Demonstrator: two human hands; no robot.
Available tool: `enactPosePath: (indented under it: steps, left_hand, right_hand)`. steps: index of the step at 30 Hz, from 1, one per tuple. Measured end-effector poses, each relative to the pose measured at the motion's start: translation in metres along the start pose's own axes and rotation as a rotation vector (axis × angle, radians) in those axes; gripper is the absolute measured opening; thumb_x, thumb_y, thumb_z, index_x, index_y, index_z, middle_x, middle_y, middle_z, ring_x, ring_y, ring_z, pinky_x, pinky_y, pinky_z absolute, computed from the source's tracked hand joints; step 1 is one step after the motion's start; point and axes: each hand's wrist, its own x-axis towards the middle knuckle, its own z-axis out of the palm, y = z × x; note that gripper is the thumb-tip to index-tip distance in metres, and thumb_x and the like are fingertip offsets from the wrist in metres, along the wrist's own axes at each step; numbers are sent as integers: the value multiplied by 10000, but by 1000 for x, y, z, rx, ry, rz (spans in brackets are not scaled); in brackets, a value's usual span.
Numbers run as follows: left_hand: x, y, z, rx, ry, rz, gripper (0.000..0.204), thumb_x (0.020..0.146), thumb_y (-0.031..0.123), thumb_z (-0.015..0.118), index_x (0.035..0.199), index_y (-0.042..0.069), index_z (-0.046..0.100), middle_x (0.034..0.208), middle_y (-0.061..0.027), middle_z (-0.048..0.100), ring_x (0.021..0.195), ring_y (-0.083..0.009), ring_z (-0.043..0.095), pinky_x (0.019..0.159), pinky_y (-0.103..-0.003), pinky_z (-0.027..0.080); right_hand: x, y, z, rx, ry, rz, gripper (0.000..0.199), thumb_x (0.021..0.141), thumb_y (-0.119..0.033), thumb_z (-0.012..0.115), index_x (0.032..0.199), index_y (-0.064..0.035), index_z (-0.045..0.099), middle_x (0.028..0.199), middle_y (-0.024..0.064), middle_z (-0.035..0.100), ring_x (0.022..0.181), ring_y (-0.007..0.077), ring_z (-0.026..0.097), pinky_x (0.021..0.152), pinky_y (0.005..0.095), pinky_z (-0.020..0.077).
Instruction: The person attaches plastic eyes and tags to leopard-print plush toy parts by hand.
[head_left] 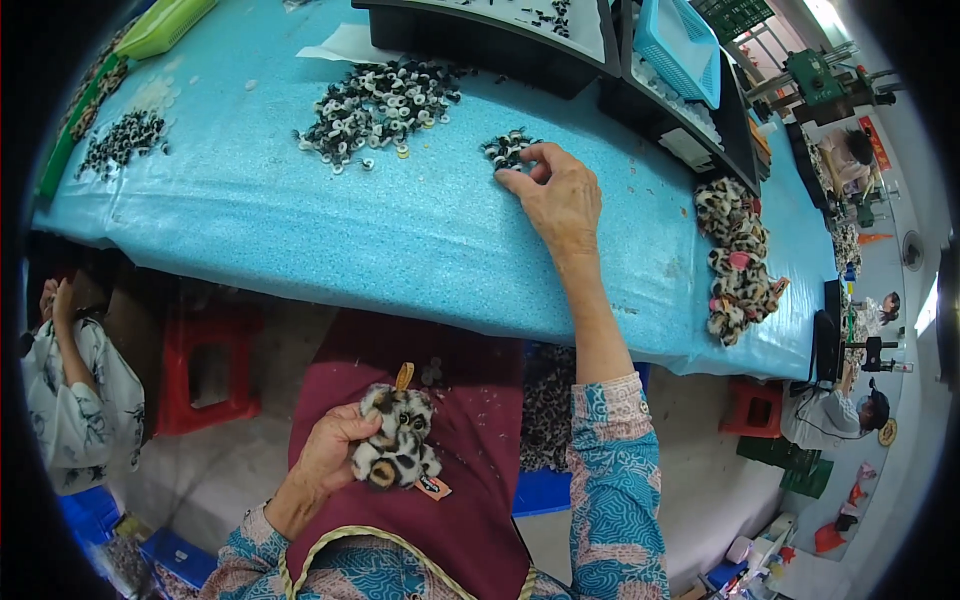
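Note:
A small spotted plush toy (pixel 393 437) in black, white and brown is gripped in my left hand (pixel 328 449), above the dark red apron on my lap. An orange loop stands up from its head, and a tag hangs at its lower side. Over on the table my right hand (pixel 560 200) reaches to a little heap of small black-and-white plastic pieces (pixel 506 147). Its thumb and forefinger close in a pinch at the heap's edge; what lies between the fingertips is too small to make out.
A larger heap of similar pieces (pixel 375 108) lies on the blue table cover (pixel 400 220), with another heap (pixel 122 141) farther left. Black trays (pixel 560 68) stand at the back. Finished-looking plush toys (pixel 740 260) are piled at right. Red stools (pixel 207 365) and other people are around.

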Motion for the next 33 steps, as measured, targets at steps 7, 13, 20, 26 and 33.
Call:
enactPosePath:
  steps: [7, 13, 20, 26, 33]
  left_hand:
    - [-5, -6, -7, -23, -31, 2, 281, 864, 113, 539, 1083, -63, 551, 979, -142, 639, 862, -231, 638, 810, -360, 510]
    - [-3, -7, -12, -158, -118, -15, 354, 881, 165, 534, 1166, -39, 487, 1091, -146, 591, 1003, -253, 583, 910, -382, 457]
    - [4, -11, -4, -363, -102, -64, 380, 914, 180, 491, 1218, -46, 459, 1175, -171, 552, 1079, -284, 551, 961, -426, 426]
    - [6, -14, -6, -435, -241, -65, 404, 912, 161, 484, 1257, -38, 420, 1215, -161, 528, 1134, -286, 513, 992, -447, 393]
    - [8, -15, -4, -256, -195, 29, 395, 907, 144, 489, 1269, 1, 425, 1207, -129, 537, 1116, -248, 524, 977, -411, 403]
  right_hand:
    - [-8, 7, -4, 65, -43, -107, 149, 710, -102, 710, 858, -89, 694, 630, 17, 589, 599, 89, 544, 577, 258, 448]
    - [-36, 6, -37, 477, -215, -67, 171, 798, -32, 602, 953, -47, 671, 778, 40, 634, 638, 85, 576, 574, 208, 464]
    - [-103, 4, -62, 1146, -128, 218, 204, 817, -16, 619, 1011, 44, 593, 959, 137, 592, 722, 169, 594, 661, 253, 517]
    - [-174, -23, -45, 1535, -369, 279, 186, 727, 21, 681, 886, 26, 585, 936, 155, 560, 704, 161, 577, 633, 269, 524]
    - [-218, -39, -26, 1474, -424, 518, 172, 721, 96, 643, 871, 57, 569, 919, 141, 562, 742, 165, 615, 694, 278, 549]
